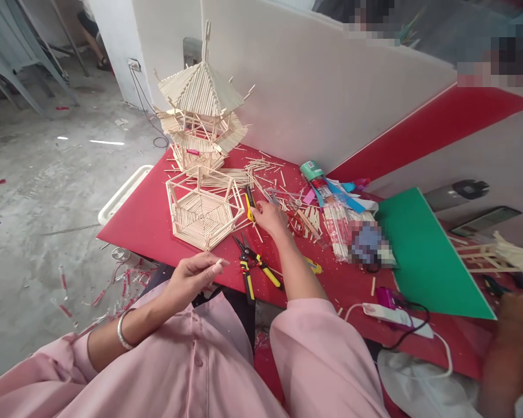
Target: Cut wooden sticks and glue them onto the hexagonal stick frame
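Note:
My left hand (pixel 196 277) is closed in a pinch at the table's front edge, with the end of a short pale stick (pixel 219 262) showing between thumb and fingers. My right hand (pixel 269 217) has its fingers closed at a yellow-and-black hand tool (pixel 249 204), whose kind I cannot make out. Just left of that tool stands an open hexagonal stick frame (pixel 207 222) with a patterned stick floor. Behind it rises a tiered pagoda model (pixel 203 96) of the same sticks. Yellow-and-black pliers (pixel 255 267) lie splayed between my hands.
Loose sticks (pixel 255 168) litter the red tabletop (pixel 135 215). To the right are packaged sticks (pixel 335 226), a green bottle (pixel 311 170), a yellow cutter (pixel 314 266), a green board (pixel 431 255) and a power strip (pixel 396 318). A co-worker's blurred arm (pixel 512 348) is at far right.

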{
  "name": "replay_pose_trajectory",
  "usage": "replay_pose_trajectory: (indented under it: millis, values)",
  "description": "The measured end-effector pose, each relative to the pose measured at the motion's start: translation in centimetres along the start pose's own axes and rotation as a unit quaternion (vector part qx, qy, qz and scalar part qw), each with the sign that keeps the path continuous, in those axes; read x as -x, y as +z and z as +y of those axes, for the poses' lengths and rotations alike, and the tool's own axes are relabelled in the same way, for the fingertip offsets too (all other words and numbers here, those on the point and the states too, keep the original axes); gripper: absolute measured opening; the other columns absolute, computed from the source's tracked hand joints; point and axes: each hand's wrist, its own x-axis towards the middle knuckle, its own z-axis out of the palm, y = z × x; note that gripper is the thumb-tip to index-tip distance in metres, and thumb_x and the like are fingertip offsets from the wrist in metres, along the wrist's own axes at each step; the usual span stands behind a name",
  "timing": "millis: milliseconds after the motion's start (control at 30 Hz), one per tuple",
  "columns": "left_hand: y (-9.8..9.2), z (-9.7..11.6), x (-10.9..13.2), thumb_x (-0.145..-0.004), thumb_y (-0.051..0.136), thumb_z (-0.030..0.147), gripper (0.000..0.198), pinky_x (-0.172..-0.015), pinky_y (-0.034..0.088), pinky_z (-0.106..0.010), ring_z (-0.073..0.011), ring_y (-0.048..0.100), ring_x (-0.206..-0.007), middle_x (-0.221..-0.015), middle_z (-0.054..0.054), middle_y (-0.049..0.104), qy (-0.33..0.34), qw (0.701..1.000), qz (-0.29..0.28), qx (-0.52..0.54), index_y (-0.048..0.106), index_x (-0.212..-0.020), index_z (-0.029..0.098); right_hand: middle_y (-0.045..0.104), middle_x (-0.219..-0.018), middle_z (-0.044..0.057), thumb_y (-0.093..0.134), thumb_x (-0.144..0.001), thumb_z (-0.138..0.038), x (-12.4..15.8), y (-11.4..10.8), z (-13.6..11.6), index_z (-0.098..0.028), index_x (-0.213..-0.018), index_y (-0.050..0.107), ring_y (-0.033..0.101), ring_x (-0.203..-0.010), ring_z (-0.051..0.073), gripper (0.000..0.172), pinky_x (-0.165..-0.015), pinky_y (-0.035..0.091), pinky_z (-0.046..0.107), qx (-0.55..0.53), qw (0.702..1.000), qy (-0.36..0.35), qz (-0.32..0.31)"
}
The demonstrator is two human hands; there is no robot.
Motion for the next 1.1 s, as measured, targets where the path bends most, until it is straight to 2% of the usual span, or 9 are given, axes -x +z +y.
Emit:
replay_pose_trajectory:
  millis: [100, 200, 333, 400, 533, 667, 867, 1000, 1100]
  values:
    - [-0.1, -0.2, -0.2, -0.080, 0.072, 0.046, 0.031, -0.051, 0.038, -0.021, -0.0084, 0.045, -0.058, -0.081, -0.006, 0.063, 0.000, 1.000, 0.005, -0.008, 0.080, -0.081, 0.016, 0.068, -0.117, 0.016, 0.047, -0.096, -0.043, 0.0, -0.1, -0.7, -0.016, -0.125, 0.063, 0.063, -0.108, 0.027, 0.042, -0.083, 0.044, 0.033, 0.008, 1.000, -0.006, 0.005]
    - [0.0, -0.2, -0.4, -0.078, 0.075, 0.044, 0.028, -0.053, 0.042, -0.021, -0.0098, 0.050, -0.061, -0.078, -0.005, 0.064, -0.008, 1.000, 0.013, -0.011, 0.080, -0.084, 0.018, 0.069, -0.112, 0.016, 0.049, -0.096, -0.039, 2.2, -0.7, -0.6, -0.017, -0.119, 0.067, 0.065, -0.103, 0.027, 0.037, -0.082, 0.045, 0.033, 0.013, 1.000, -0.019, -0.006]
    - [0.1, -0.4, -0.8, -0.072, 0.080, 0.044, 0.032, -0.057, 0.049, -0.022, -0.0118, 0.056, -0.063, -0.073, -0.003, 0.066, -0.058, 0.997, 0.038, 0.014, 0.080, -0.092, 0.020, 0.071, -0.107, 0.010, 0.044, -0.098, -0.042, 9.0, -0.3, 0.3, -0.022, -0.115, 0.069, 0.066, -0.096, 0.022, 0.036, -0.078, 0.046, 0.031, 0.005, 0.998, -0.057, -0.020]
    - [0.3, -0.6, -1.1, -0.070, 0.081, 0.045, 0.032, -0.058, 0.051, -0.023, -0.0116, 0.056, -0.060, -0.070, -0.003, 0.066, -0.079, 0.996, 0.043, 0.024, 0.080, -0.090, 0.019, 0.069, -0.112, 0.013, 0.045, -0.097, -0.049, 13.1, 1.0, 0.7, -0.020, -0.120, 0.066, 0.065, -0.098, 0.025, 0.042, -0.080, 0.047, 0.033, -0.006, 0.996, -0.083, 0.032]
    - [0.7, -1.0, -1.7, -0.069, 0.082, 0.044, 0.030, -0.052, 0.047, -0.021, -0.0097, 0.053, -0.054, -0.064, -0.002, 0.065, -0.087, 0.996, 0.029, 0.024, 0.079, -0.082, 0.017, 0.058, -0.130, 0.024, 0.058, -0.082, -0.069, 19.0, 4.6, 0.9, -0.014, -0.138, 0.051, 0.056, -0.114, 0.037, 0.080, -0.085, 0.048, 0.046, 0.041, 0.995, -0.044, 0.076]
    - [1.1, -1.2, -1.9, -0.070, 0.081, 0.043, 0.028, -0.052, 0.045, -0.020, -0.0082, 0.051, -0.052, -0.063, 0.000, 0.064, -0.079, 0.997, 0.021, 0.007, 0.078, -0.082, 0.017, 0.056, -0.130, 0.025, 0.070, -0.074, -0.064, 20.0, 6.2, 0.7, -0.014, -0.144, 0.041, 0.055, -0.112, 0.038, 0.090, -0.082, 0.047, 0.046, 0.068, 0.996, -0.014, 0.052]
    - [1.6, -1.1, -2.0, -0.064, 0.084, 0.043, 0.030, -0.056, 0.048, -0.021, -0.0107, 0.057, -0.058, -0.066, -0.001, 0.068, -0.068, 0.996, 0.062, -0.014, 0.078, -0.078, 0.017, 0.058, -0.112, 0.019, 0.073, -0.062, -0.024, 19.2, 6.2, 1.1, -0.012, -0.139, 0.046, 0.057, -0.102, 0.035, 0.082, -0.081, 0.048, 0.043, 0.050, 0.998, 0.006, 0.038]
    - [1.8, -1.5, -2.4, -0.065, 0.083, 0.040, 0.025, -0.063, 0.049, -0.022, -0.0120, 0.059, -0.064, -0.071, -0.002, 0.070, -0.027, 0.996, 0.077, -0.037, 0.078, -0.078, 0.018, 0.054, -0.113, 0.016, 0.061, -0.065, -0.018, 20.7, 7.1, 1.7, -0.013, -0.129, 0.050, 0.055, -0.108, 0.033, 0.066, -0.091, 0.049, 0.048, -0.068, 0.994, 0.009, 0.086]
    - [2.0, -1.8, -2.6, -0.067, 0.082, 0.040, 0.024, -0.062, 0.049, -0.022, -0.0123, 0.059, -0.063, -0.070, -0.002, 0.070, -0.023, 0.996, 0.062, -0.055, 0.078, -0.077, 0.018, 0.055, -0.116, 0.015, 0.054, -0.065, -0.016, 22.2, 6.9, 1.7, -0.014, -0.129, 0.046, 0.055, -0.112, 0.030, 0.064, -0.095, 0.049, 0.046, -0.188, 0.976, -0.006, 0.108]
